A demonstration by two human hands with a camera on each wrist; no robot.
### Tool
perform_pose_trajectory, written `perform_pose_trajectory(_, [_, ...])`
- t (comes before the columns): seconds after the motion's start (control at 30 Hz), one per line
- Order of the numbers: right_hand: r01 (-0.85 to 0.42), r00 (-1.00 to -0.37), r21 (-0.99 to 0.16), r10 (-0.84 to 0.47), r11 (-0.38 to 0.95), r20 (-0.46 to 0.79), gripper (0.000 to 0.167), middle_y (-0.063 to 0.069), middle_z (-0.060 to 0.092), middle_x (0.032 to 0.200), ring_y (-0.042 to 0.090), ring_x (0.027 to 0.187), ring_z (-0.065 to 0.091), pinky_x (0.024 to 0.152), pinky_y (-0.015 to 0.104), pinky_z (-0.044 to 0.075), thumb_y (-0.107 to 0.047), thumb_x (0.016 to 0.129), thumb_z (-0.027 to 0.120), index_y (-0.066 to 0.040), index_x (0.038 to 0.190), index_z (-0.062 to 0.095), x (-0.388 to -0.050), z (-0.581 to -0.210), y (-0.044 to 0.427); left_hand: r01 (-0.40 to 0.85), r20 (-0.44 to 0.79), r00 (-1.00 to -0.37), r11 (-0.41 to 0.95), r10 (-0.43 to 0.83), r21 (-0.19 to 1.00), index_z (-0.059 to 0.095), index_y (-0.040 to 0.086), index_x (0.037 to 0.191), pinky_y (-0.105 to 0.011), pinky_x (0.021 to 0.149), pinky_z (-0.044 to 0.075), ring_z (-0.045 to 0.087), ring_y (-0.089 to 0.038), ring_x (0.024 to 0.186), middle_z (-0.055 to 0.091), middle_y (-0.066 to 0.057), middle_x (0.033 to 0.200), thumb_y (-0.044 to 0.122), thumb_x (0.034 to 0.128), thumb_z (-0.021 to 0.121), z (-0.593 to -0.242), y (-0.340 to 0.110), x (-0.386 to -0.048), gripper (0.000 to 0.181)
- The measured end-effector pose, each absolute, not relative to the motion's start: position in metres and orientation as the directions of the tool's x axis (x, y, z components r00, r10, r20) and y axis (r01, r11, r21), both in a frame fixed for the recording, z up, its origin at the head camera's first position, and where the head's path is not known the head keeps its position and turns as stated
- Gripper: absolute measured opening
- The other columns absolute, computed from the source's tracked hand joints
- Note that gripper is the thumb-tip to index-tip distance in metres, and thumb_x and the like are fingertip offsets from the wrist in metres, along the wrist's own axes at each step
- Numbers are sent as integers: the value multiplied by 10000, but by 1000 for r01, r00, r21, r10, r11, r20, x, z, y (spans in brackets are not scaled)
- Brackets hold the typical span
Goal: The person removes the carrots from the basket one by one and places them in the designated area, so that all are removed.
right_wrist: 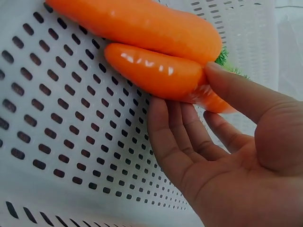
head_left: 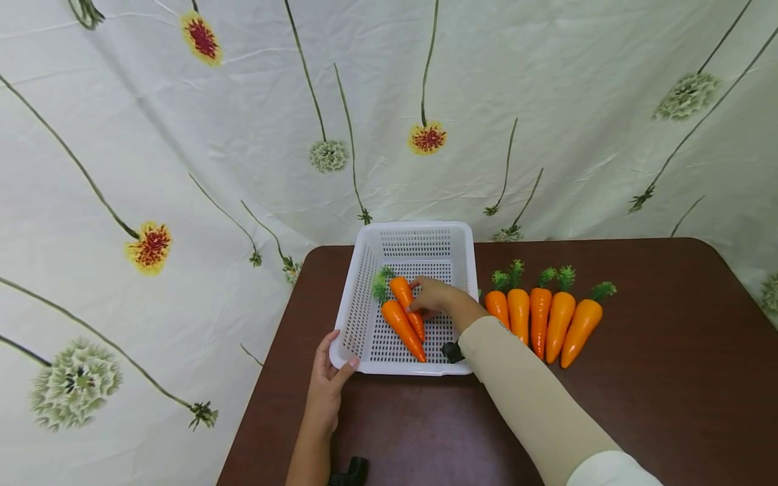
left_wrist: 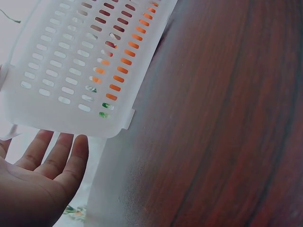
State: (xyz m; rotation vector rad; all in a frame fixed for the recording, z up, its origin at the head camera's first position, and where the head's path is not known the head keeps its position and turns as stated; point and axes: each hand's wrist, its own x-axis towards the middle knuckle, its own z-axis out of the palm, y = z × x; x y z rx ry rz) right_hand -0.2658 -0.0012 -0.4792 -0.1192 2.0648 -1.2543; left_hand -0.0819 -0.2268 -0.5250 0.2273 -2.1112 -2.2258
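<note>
A white plastic basket point(head_left: 415, 368) with slotted walls and floor stands on the table. My left hand point(head_left: 324, 395) grips its near left corner, thumb over the rim; in the left wrist view the fingers point(left_wrist: 71, 163) lie along the outside. Inside the basket are two orange carrots with green tops. My right hand point(head_left: 439, 297) reaches in and pinches the smaller carrot point(right_wrist: 156, 75) between thumb and fingers. Against it lies the larger carrot point(head_left: 402, 329), its tip toward the basket's near side.
Right of the basket, several more carrots point(head_left: 560, 324) lie in a row on the dark brown table point(head_left: 668, 378), tops pointing away; the right forearm partly covers them. A white cloth point(head_left: 243, 121) with printed flowers hangs behind the table and along its left side.
</note>
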Motion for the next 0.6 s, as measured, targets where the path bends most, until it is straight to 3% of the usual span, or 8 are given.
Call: perform_pose_trajectory(0.6, [368,-730,-867,-473,336,-493,624,178,629,1265,265,1097,670,934,432,582,-96,922,710,-156,1476,429,-271,-474,-2,-43,-52,-987,-62,-151,997,303,214,1553,-161,992,483,530,-227,1345,395,-71,1584,45,963,640,-525,-226,-82,700])
